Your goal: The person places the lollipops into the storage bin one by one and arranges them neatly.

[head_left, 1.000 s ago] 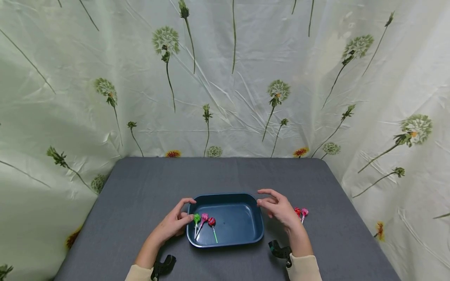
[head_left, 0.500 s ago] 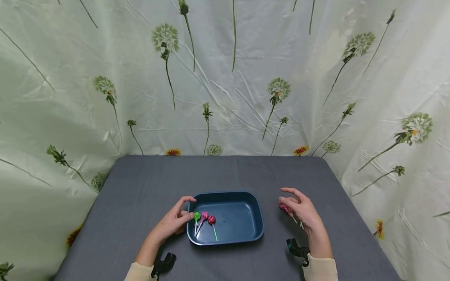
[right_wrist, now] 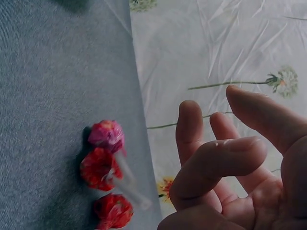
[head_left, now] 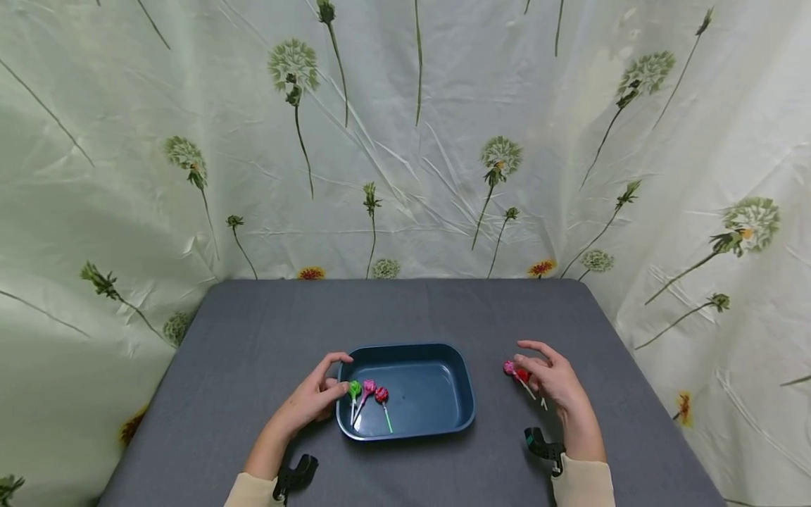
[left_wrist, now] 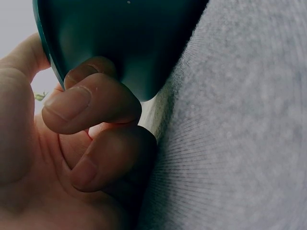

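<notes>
My left hand grips the left end of a dark blue tray, with the thumb at the rim. In the left wrist view, curled fingers lie against the outer wall of the tray. Inside the tray's left part lie a green lollipop, a pink lollipop and a dark red lollipop. My right hand hovers right of the tray with loosely bent fingers, holding nothing. Beside it, the right wrist view has a pink lollipop and two red lollipops on the table.
A grey cloth covers the table. Behind it and along the sides hangs a pale curtain with a dandelion print. A black wrist mount sits on the left wrist and another black mount on the right.
My right hand has moved from the tray's right rim rightward to the loose lollipops, which now lie farther left than a second ago. The left hand and tray stay put.
</notes>
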`<state>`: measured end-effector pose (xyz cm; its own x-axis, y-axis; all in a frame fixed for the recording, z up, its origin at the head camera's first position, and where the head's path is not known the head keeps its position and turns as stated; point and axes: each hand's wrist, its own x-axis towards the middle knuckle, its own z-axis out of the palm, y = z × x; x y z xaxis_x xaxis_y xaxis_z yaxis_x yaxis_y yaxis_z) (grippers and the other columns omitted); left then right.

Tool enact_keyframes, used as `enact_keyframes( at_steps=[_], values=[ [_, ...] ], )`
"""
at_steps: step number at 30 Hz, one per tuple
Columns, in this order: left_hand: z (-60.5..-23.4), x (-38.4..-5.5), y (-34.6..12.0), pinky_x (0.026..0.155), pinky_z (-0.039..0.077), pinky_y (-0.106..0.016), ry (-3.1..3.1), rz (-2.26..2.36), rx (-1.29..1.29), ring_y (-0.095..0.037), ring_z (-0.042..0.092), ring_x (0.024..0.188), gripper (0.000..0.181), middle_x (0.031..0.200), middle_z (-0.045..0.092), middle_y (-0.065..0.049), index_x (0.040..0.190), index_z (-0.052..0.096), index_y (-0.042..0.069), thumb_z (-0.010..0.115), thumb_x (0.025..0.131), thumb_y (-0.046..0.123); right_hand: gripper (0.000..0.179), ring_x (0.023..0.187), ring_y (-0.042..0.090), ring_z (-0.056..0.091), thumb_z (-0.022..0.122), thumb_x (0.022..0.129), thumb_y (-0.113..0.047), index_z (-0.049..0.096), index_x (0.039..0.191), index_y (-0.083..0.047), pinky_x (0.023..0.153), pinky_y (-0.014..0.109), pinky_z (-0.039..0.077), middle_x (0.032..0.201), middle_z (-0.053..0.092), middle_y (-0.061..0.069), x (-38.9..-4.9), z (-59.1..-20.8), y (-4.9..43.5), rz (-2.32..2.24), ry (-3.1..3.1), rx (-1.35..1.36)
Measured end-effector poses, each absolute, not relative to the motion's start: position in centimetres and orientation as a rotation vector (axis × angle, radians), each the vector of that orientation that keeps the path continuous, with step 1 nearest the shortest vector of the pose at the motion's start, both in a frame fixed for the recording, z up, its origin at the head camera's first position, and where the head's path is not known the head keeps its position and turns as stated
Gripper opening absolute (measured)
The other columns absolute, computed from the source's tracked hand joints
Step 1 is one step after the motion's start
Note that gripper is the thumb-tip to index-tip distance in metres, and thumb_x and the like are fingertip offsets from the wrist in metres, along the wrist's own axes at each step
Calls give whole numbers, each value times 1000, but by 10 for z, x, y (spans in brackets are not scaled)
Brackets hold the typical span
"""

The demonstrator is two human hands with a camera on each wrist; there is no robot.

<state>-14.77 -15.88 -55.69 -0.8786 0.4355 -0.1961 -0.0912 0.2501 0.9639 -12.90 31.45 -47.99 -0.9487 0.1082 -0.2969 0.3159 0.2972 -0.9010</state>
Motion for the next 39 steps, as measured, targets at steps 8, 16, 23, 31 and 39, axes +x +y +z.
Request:
enact_keyframes(
  at_steps=[8, 16, 23, 31, 39],
  values=[
    [-557, -149, -158, 50, 39, -23, 2099, 1668, 329, -10, 42, 50, 50, 69, 48, -2, 151, 38, 19, 62, 107, 26, 58, 54, 8, 47, 69, 104, -30, 49, 153, -5, 54, 24, 37, 60, 54, -8, -132, -491, 320, -1682, 2385, 427],
    [-557, -149, -159, 51, 39, -23, 2094, 1670, 320, -10, 42, 51, 50, 69, 49, 0, 151, 38, 19, 61, 107, 26, 59, 55, 8, 50, 70, 104, -28, 49, 154, -6, 56, 26, 39, 72, 65, -9, -134, -505, 325, -1644, 2395, 466],
    [-555, -147, -159, 51, 39, -24, 2100, 1660, 311, -11, 42, 52, 50, 70, 49, -1, 151, 38, 20, 62, 107, 26, 55, 54, 6, 50, 70, 103, -20, 52, 150, -1, 54, 24, 39, 81, 72, -11, -135, -509, 325, -1652, 2414, 469],
    [-555, -147, -158, 51, 39, -23, 2101, 1669, 305, -11, 42, 52, 50, 70, 50, 0, 151, 38, 19, 61, 107, 27, 47, 58, 7, 51, 69, 101, -12, 57, 145, 4, 57, 26, 44, 96, 78, -1, -135, -507, 319, -1587, 2528, 421],
    [-556, -146, -159, 51, 39, -23, 2104, 1675, 304, -11, 42, 51, 49, 70, 49, 1, 151, 38, 19, 60, 107, 25, 45, 65, 12, 56, 69, 97, -10, 64, 141, -2, 59, 29, 45, 87, 75, 3, -134, -501, 303, -1350, 2696, 456]
  ],
)
